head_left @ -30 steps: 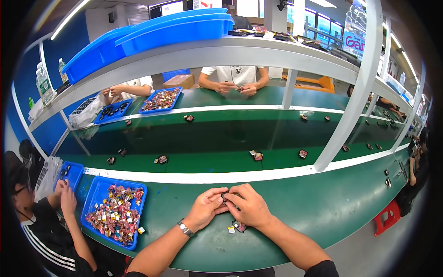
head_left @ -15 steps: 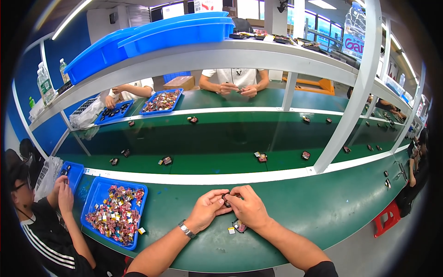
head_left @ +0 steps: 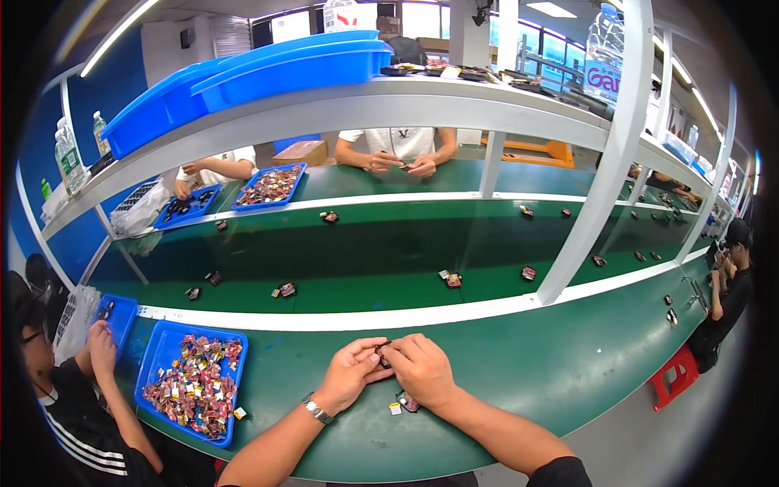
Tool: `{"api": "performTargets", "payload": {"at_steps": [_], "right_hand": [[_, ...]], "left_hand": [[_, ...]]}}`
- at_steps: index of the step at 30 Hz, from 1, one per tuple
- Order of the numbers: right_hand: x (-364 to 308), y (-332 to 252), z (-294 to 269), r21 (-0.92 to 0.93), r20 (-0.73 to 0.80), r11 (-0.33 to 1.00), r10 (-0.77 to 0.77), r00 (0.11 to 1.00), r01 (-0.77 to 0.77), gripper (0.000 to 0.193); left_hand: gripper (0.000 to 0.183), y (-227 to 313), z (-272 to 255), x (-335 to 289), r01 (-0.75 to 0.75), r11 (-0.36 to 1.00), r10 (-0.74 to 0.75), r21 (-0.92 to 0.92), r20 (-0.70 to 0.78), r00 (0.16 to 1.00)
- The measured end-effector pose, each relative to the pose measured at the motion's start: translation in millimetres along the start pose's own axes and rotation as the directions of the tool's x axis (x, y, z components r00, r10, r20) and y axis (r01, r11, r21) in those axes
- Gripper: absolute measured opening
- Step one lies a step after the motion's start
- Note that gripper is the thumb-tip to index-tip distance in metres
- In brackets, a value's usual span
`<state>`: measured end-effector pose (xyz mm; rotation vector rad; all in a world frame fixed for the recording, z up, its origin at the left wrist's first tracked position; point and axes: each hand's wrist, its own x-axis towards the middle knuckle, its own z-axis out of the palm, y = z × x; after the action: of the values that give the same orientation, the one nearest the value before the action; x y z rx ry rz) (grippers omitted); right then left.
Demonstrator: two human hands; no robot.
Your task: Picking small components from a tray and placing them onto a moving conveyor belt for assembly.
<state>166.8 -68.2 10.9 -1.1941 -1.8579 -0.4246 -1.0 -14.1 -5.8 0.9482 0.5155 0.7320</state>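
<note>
Just above the near part of the green bench, both hands meet around a small dark part (head_left: 385,356), mostly hidden by the fingers. My left hand (head_left: 352,376), with a metal watch on its wrist, grips it from the left. Pressed against its upper right side are the closed thumb and fingers of my right hand (head_left: 423,372). Below my hands, a small dark-and-reddish electronic assembly (head_left: 409,402) lies on the bench, partly behind my right hand. Beside it is a small white-and-yellow piece (head_left: 395,408); I cannot tell whether they are joined.
A blue tray (head_left: 144,367) heaped with small reddish, white and yellow parts stands at left. A co-worker's hand (head_left: 101,345) is beyond it. Small assemblies (head_left: 450,279) lie spaced along the green strip behind a white rail (head_left: 341,320). A slanted white post (head_left: 596,183) rises at right.
The whole view has shifted slightly, so the scene sits further left. My hands stay together on the small dark part, with slight finger movement. More of the co-worker at far right shows.
</note>
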Motion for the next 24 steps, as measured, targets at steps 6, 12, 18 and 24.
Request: {"api": "performTargets", "payload": {"at_steps": [6,12,18,24], "right_hand": [[-2.2,0.4,2.9,0.002,0.089,1.0,0.024,0.996,-0.024,0.018],[2.9,-2.1,7.9,0.134,0.168,0.984,0.091,0.982,-0.114,0.025],[31.7,59.3,42.4,0.104,0.046,0.974,0.198,0.979,-0.202,0.019],[36.1,133.7,74.8,-0.026,0.083,0.896,0.443,0.893,-0.442,0.025]], "left_hand": [[0.03,-1.6,0.2,2.1,-0.013,1.0,0.013,-0.001,-0.046,0.999],[0.032,-2.2,-6.4,2.8,-0.051,0.998,0.048,-0.026,-0.107,0.993],[0.056,5.7,-5.0,4.1,-0.109,0.987,0.098,-0.117,-0.099,0.99],[0.053,7.9,-7.8,8.8,-0.031,0.999,0.029,0.042,0.04,0.999]]}}
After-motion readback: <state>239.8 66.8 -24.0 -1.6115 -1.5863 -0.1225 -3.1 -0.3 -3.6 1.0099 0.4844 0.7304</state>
